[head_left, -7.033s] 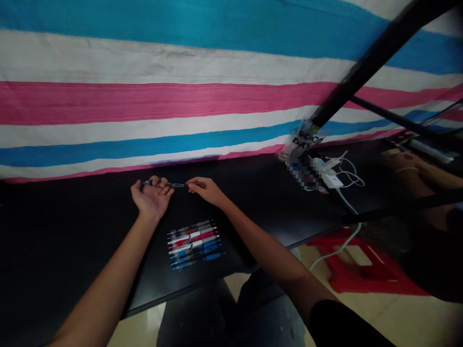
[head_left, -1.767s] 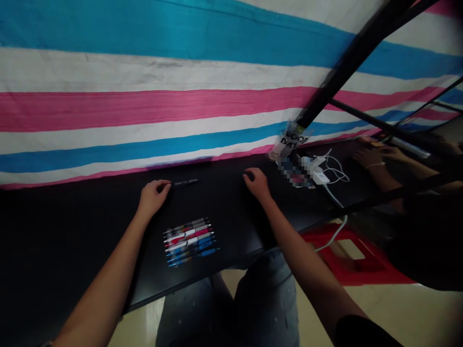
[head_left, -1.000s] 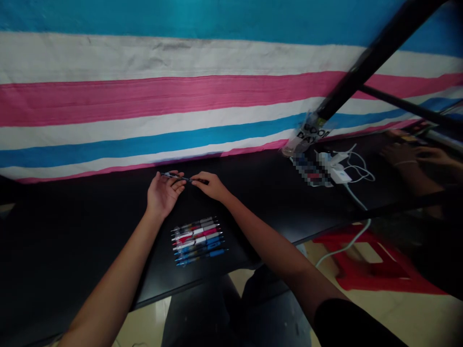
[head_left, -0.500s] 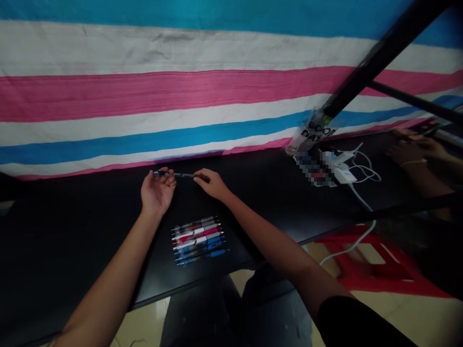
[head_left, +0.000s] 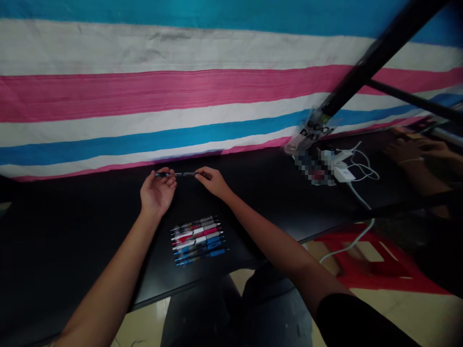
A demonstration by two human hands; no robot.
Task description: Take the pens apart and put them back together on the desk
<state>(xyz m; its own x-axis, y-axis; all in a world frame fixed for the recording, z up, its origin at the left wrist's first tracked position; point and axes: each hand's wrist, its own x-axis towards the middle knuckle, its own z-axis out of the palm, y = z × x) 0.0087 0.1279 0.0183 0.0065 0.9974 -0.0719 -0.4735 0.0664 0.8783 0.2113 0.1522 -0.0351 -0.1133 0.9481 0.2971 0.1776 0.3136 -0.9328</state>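
Note:
A dark pen (head_left: 185, 174) is held level between my two hands above the black table (head_left: 267, 193). My left hand (head_left: 158, 190), palm up, grips one end between thumb and fingers. The other end is pinched by the fingertips of my right hand (head_left: 213, 183). Nearer to me, a row of several pens (head_left: 198, 241) lies side by side on the table, with grey, red, white and blue barrels; clear plastic seems to cover part of them.
A clear bag with dark lettering (head_left: 307, 132) stands at the back right, beside a white power strip (head_left: 342, 171) with cables. Another person's hands (head_left: 410, 149) are at the far right. A black metal bar (head_left: 365, 67) slants overhead; a red stool (head_left: 379, 260) is below.
My right hand has shifted very slightly to the right along with the pen. The rest looks nearly the same.

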